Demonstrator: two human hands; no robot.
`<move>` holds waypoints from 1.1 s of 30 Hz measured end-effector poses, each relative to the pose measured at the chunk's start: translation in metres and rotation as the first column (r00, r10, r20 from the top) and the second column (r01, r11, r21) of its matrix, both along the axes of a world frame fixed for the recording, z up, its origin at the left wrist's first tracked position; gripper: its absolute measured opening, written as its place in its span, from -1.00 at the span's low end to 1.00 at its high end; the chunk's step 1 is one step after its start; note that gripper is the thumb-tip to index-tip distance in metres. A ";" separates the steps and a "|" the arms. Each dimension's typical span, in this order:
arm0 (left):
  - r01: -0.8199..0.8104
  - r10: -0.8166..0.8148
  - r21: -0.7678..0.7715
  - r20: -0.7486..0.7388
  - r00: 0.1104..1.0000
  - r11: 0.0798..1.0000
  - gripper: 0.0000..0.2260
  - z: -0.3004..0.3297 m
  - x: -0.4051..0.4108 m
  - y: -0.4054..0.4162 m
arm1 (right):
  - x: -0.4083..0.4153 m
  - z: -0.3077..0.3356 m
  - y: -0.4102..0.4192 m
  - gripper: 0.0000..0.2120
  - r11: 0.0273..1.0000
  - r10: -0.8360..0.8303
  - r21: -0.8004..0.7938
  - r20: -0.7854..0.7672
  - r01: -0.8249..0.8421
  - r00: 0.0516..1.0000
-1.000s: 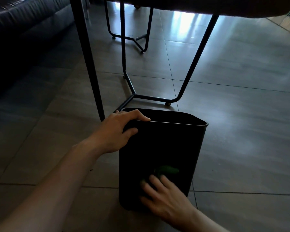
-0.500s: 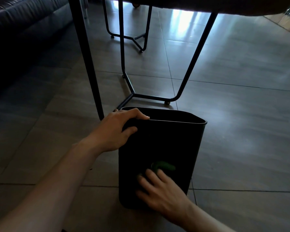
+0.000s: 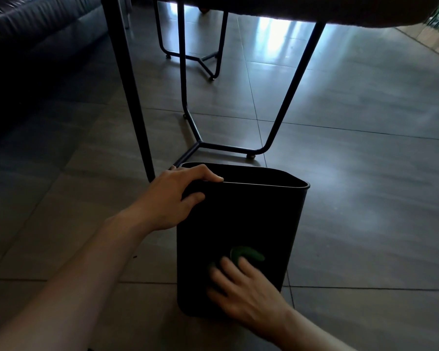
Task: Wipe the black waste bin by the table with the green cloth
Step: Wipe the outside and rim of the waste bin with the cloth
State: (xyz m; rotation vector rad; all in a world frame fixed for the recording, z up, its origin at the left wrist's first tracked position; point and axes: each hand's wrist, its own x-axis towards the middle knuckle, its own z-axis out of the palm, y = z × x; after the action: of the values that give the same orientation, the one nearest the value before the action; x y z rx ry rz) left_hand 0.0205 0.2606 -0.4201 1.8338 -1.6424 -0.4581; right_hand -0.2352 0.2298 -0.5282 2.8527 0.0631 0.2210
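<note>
Both our hands are on the black bin (image 3: 251, 216), which stands upright on the tiled floor (image 3: 365, 198) just beside the dark table leg (image 3: 129, 84). Our left hand (image 3: 173, 196) grips the bin's near left corner, fingers curled over the rim and thumb on the outer wall. Our right hand (image 3: 243, 290) lies low on the bin's near wall, fingers spread and fairly straight, pressing the green cloth (image 3: 246, 254) against it.

Large grey floor tiles (image 3: 365, 198) reflect pale daylight beneath a table (image 3: 314, 11) on thin black metal legs (image 3: 129, 84); a dark sofa (image 3: 36, 34) stands at left.
</note>
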 end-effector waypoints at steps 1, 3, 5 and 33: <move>0.005 -0.005 0.001 0.002 1.000 1.000 -0.60 0.000 0.000 0.000 | -0.005 -0.002 0.000 -0.71 1.000 0.028 -0.013 -0.039 -0.029 0.999; 0.009 -0.009 -0.002 0.006 1.000 1.000 -0.60 0.000 0.000 0.000 | -0.002 0.007 -0.009 -0.74 1.000 -0.026 -0.004 0.061 0.026 0.998; 0.006 -0.006 0.000 0.006 1.000 1.000 -0.59 0.001 0.000 -0.001 | 0.014 0.028 -0.025 -0.72 0.982 -0.187 0.072 0.247 0.175 0.951; -0.074 0.081 0.062 -0.129 0.988 0.995 -0.60 0.015 0.039 0.031 | -0.112 0.189 -0.130 -0.31 -0.547 -0.758 0.836 -0.470 -0.048 0.453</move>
State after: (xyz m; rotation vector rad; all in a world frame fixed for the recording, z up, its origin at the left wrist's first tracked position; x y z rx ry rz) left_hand 0.0591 0.2912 -0.4052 1.8603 -1.4783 -0.5842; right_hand -0.3475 0.0995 -0.3391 2.9045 -3.1846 1.4829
